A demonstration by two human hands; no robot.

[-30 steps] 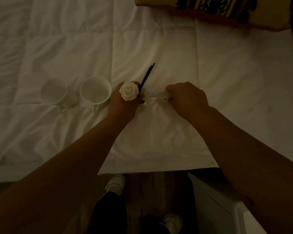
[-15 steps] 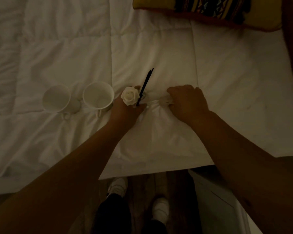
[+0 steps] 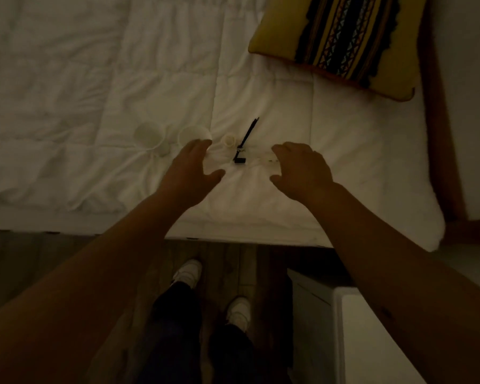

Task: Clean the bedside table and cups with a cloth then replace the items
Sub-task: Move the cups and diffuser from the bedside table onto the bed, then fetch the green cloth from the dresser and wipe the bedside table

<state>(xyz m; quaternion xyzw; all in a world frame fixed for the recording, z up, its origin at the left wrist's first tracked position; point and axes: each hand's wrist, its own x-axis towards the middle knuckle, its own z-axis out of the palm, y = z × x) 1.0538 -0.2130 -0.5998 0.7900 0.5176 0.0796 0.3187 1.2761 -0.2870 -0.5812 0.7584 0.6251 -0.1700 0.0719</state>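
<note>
both hands hover above the bed with fingers spread and relaxed, neither grip holding anything. the left hand point(image 3: 190, 169) is low over the sheet, its fingertips at the near rim of the nearer cup point(image 3: 193, 135); whether they touch it cannot be told in this dim light. the right hand point(image 3: 299, 169) hangs palm down, apart from everything, with a faint pale object just beyond its fingertips that is too dark to name.

between the two hands lie the small things taken off the bedside table: a white rose point(image 3: 229, 140) and, just to its right, a bundle of black sticks point(image 3: 245, 139) standing in a small holder. the sticks' long axis runs from the holder near the person up and away, leaning slightly right. the left hand is nearer the rose and the cups; the right is about as near the sticks as the left.

the second cup point(image 3: 148, 134) stands just left of the first, both upright with mouths up, well inside the mattress edge. the bed point(image 3: 94, 92) gives soft, wrinkled footing, so upright things may tip if nudged. there is open sheet to the left and behind; a striped cushion point(image 3: 341, 42) lies well apart at the upper right. the white desk point(image 3: 377, 342), the bedside table itself, sits low at the person's right, beside the feet. no cloth can be made out, so wiping looks not yet begun.
</note>
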